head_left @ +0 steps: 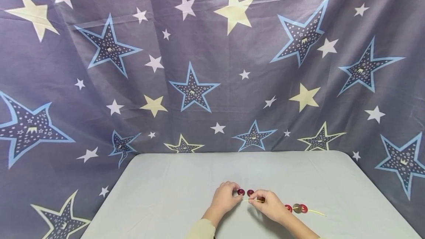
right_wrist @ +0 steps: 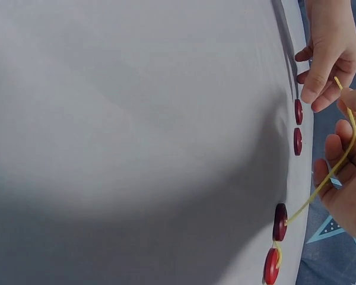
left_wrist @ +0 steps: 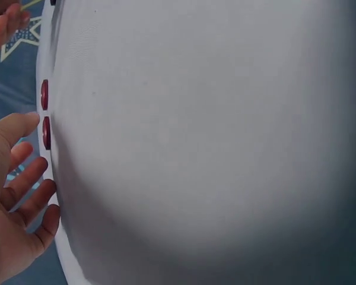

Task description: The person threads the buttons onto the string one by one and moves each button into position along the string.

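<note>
My right hand [head_left: 270,205] pinches a yellow string [right_wrist: 349,153] near its end, and a short tip sticks out past the fingertips. From there the string runs down to a dark red button [right_wrist: 280,222] and on to a bright red one [right_wrist: 272,266]. My left hand [head_left: 225,197] reaches beside a loose dark red button [head_left: 241,192], its fingers spread and relaxed, thumb and fingertips close about the button. A second loose dark red button [head_left: 250,192] lies just to the right, by the right fingertips.
Right of my right wrist, a red button [head_left: 288,207], a brown button [head_left: 297,208] and another red button [head_left: 303,208] lie along the string, whose tail [head_left: 317,213] trails rightward. A white-covered table [head_left: 166,183] lies beneath; a star-patterned curtain [head_left: 206,128] hangs behind.
</note>
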Available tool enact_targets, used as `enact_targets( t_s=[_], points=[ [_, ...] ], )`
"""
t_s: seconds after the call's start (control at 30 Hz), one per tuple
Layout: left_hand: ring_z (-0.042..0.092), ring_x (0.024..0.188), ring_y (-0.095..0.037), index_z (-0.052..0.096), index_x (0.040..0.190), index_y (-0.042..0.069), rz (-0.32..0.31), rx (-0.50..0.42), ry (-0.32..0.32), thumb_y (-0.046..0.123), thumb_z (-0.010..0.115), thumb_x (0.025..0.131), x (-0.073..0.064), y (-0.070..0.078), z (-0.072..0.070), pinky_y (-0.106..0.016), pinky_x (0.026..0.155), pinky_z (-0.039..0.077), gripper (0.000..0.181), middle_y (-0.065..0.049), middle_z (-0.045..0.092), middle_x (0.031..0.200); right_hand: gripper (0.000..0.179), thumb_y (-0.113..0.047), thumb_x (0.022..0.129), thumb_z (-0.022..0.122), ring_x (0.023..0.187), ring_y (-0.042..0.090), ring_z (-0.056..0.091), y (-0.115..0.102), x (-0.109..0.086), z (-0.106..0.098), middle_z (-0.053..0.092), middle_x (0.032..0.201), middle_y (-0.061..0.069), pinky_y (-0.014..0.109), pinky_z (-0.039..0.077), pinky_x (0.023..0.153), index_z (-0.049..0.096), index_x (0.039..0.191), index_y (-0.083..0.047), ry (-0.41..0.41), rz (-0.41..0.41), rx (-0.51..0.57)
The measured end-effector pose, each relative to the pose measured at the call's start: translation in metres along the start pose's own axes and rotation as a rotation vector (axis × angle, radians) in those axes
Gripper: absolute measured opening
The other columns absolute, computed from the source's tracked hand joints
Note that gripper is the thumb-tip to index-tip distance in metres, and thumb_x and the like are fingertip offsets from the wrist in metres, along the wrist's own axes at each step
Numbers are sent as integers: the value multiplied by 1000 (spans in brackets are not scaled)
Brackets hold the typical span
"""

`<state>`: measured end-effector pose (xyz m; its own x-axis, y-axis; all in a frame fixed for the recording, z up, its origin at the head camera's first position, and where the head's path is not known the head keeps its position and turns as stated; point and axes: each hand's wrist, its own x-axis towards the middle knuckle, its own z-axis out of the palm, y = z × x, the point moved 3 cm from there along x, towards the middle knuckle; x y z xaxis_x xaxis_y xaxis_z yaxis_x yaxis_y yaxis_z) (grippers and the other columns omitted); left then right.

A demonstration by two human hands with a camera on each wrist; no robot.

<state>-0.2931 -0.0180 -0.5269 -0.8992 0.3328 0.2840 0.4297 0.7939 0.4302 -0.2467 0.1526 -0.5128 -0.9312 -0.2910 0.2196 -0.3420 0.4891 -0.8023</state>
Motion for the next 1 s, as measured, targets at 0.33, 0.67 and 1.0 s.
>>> enact_targets(
  t_s=[0.33,0.67,1.0],
  points=[
    [51,77,-13,70,96,13,-32,56,-20,32,74,74,6,4,4,-29,69,43,30,3,60,83,13,-25,85,67,57,-3,42,2,1,0,57,68,-6,18,39,52,69,85,-12,-7,1,13],
    [48,77,-12,71,94,15,-85,64,-42,36,76,73,10,3,9,-28,67,40,30,5,55,80,16,-25,85,67,57,-2,41,1,0,-1,57,68,-6,18,38,52,70,87,-10,-13,7,31],
    [45,74,-11,72,89,15,-101,61,-48,35,75,73,12,2,11,-29,65,39,26,6,53,77,14,-25,85,67,55,-3,41,3,0,0,54,66,-7,18,38,50,69,87,-12,-10,9,24]
  ],
)
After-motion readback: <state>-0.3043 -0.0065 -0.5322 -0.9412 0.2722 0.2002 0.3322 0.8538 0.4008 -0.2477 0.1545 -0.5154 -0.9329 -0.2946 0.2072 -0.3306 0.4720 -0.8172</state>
